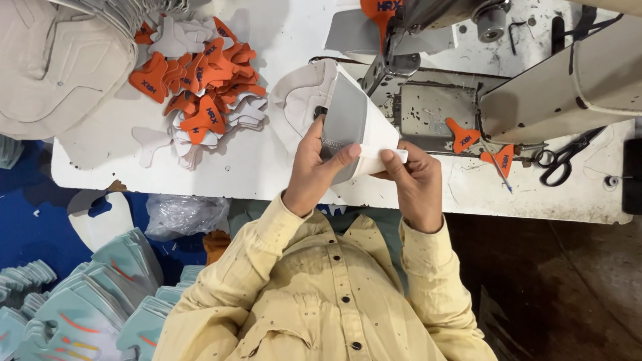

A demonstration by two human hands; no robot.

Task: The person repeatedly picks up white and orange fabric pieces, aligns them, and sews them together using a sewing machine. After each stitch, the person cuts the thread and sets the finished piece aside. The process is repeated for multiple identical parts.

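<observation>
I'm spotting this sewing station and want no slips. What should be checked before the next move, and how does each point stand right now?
1. Left hand grips the grey-and-white piece: ok.
2. Right hand pinches its white tab: ok.
3. Both hands away from the sewing machine head: ok.
4. Scissors lie apart from the hands on the table: ok.
5. Orange cut pieces within reach, in a loose pile: ok.
6. Needle threaded: cannot tell.
</observation>
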